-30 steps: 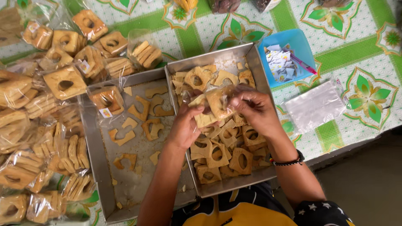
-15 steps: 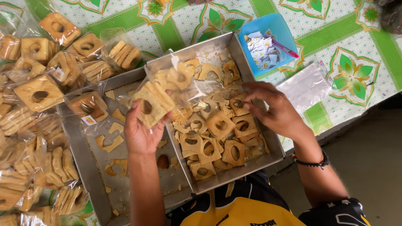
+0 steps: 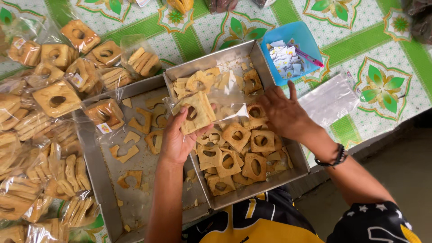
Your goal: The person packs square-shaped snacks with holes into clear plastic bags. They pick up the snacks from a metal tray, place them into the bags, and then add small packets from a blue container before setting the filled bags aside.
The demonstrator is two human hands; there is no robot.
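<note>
Biscuit bag (image 3: 200, 110) in left hand (image 3: 177, 139) grip

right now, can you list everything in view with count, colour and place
trays: two, grey metal, centre
loose biscuits: many, tan, square with a hole, mostly right tray
bagged biscuits: many clear bags, left
tub: one, blue, holds paper slips and a pink pen, top right
empty bags: a clear stack, right of the trays
tablecloth: green and white, floral
left hand: holds a bag of biscuits
right hand: on the bag's open end, black wristband
</note>
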